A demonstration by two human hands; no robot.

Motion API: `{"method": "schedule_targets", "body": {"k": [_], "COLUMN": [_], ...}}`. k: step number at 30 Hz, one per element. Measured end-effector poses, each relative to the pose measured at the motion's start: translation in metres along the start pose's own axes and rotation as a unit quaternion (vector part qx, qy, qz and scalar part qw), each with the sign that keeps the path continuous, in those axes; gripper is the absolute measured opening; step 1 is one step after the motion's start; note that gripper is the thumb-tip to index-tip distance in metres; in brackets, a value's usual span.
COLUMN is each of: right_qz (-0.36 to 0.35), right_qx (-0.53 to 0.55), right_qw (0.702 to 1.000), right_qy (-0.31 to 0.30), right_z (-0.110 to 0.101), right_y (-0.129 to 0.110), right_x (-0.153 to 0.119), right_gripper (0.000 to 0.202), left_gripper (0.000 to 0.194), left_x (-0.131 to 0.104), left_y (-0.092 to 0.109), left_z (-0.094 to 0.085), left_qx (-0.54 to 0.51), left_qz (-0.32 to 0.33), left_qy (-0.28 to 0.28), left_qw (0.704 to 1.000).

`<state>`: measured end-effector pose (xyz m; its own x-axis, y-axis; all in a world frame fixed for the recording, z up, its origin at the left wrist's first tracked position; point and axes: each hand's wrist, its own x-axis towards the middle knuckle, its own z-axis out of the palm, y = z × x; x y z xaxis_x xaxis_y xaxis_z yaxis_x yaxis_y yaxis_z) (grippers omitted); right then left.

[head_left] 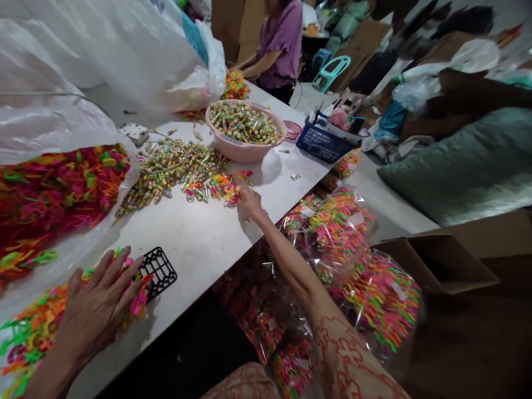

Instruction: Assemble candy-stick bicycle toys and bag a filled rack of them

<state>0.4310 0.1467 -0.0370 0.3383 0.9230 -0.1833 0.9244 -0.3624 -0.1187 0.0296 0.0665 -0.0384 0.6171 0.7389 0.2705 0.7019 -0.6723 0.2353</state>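
My left hand [100, 302] lies palm down with its fingers spread over a heap of small bright plastic pieces [44, 327]. Beside its fingertips is a black plastic grid [159, 271], partly overlapped by a few pieces. Farther along the table my right hand [250, 204] is closed, its fingers curled at the edge of a small cluster of coloured pieces [222, 187]; what is inside the fingers is hidden. Just left of that cluster spreads a pile of small striped cylinder-like pieces [178, 166].
A pink basin [241, 149] heaped with the striped pieces stands behind my right hand, near a blue basket [318, 141]. An open plastic sack [128, 166] of coloured pieces lies left. Filled clear bags [341, 221] sit beside the table. A person [282, 44] works at the far end.
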Motion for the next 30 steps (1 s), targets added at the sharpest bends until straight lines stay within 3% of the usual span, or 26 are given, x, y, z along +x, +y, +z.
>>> {"method": "schedule_targets", "body": {"k": [3,8,10,13,16,18,22,26,28,30], "right_qz": [-0.026,-0.095,-0.127,-0.171,-0.188,-0.193,-0.175,-0.167,-0.186,-0.213], "right_qx": [0.018,0.15,0.253,0.427,0.514,0.512,0.474,0.484,0.506,0.526], "right_qw": [0.999,0.983,0.958,0.888,0.832,0.831,0.856,0.853,0.832,0.799], "right_qy": [0.012,0.045,0.046,-0.022,-0.085,-0.101,-0.108,-0.106,-0.134,-0.197], "right_z": [0.006,0.003,0.013,0.04,0.065,0.075,0.079,0.076,0.074,0.073], "right_y": [-0.019,-0.024,-0.031,-0.052,-0.076,-0.092,-0.115,-0.12,-0.118,-0.116], "right_x": [-0.001,-0.003,-0.014,-0.037,-0.059,-0.069,-0.078,-0.08,-0.081,-0.082], "right_gripper": [0.029,0.013,0.009,0.012,0.015,0.01,0.007,0.021,0.038,0.061], "left_gripper": [0.064,0.06,0.059,0.059,0.058,0.056,0.054,0.052,0.052,0.051], "left_x": [0.003,0.013,0.016,0.017,0.017,0.017,0.016,0.011,0.009,0.009], "left_y": [0.008,0.019,0.019,0.017,0.017,0.018,0.02,0.027,0.031,0.034], "left_z": [-0.006,-0.015,-0.016,-0.015,-0.013,-0.013,-0.019,-0.036,-0.043,-0.047], "left_qx": [0.036,0.065,0.065,0.071,0.087,0.094,0.088,0.043,0.01,0.001], "left_qz": [0.003,-0.042,-0.052,-0.058,-0.07,-0.076,-0.092,-0.118,-0.14,-0.157], "left_qy": [-0.005,-0.017,-0.026,-0.049,-0.058,-0.064,-0.074,-0.017,0.025,0.026], "left_qw": [0.999,0.997,0.996,0.995,0.992,0.991,0.989,0.992,0.99,0.987]}}
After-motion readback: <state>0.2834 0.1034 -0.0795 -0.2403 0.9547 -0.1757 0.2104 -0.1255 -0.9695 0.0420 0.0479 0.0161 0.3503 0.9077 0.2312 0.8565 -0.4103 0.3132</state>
